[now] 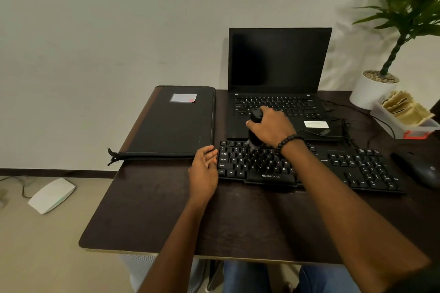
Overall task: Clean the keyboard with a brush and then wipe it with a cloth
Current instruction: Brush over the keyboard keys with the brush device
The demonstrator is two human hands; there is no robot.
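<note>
A black keyboard (333,166) lies across the dark wooden table (154,216), in front of the laptop. My right hand (271,127) is shut on a black brush (255,118), held upright with its pale bristles down on the keyboard's top left rows. A beaded bracelet circles that wrist. My left hand (204,169) rests against the keyboard's left end, fingers curled on its edge. No cloth is in view.
An open black laptop (278,71) stands behind the keyboard. A black sleeve case (171,123) lies at the left. A black mouse (419,169), cables, a potted plant (373,89) and a tray of tan items (404,112) are at the right. A white device (51,195) lies on the floor.
</note>
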